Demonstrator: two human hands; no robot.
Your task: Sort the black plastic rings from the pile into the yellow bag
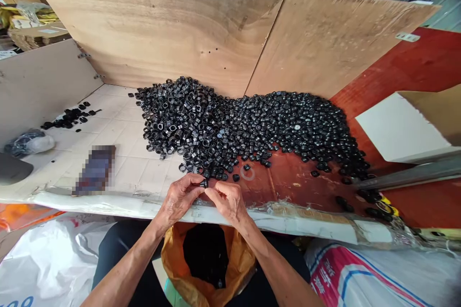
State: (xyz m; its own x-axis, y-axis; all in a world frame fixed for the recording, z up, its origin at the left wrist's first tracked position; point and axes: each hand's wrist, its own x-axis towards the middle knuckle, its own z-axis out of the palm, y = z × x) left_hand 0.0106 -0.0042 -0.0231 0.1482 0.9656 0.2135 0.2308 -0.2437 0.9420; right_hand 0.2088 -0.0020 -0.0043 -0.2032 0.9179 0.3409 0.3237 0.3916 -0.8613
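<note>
At the table's front edge, my left hand (pixel 180 197) pinches a small black plastic part (pixel 204 183) between thumb and fingers. Close beside it, my right hand (pixel 228 200) is closed, its fingertips near that part; what they hold, if anything, is hidden. Just beyond my hands lies a big heap of black plastic rings (pixel 180 117). It merges on the right with a heap of black round caps (pixel 298 124). Below my wrists, between my legs, an orange-brown sack (pixel 173 268) stands open with a dark mass inside.
Plywood boards (pixel 173 24) wall the back. On the left lie a blurred-out flat object (pixel 94 170), a small pile of black pieces (pixel 70 117) and a plastic bag (pixel 30 143). A white box (pixel 399 127) and a metal bar (pixel 414 172) are at right.
</note>
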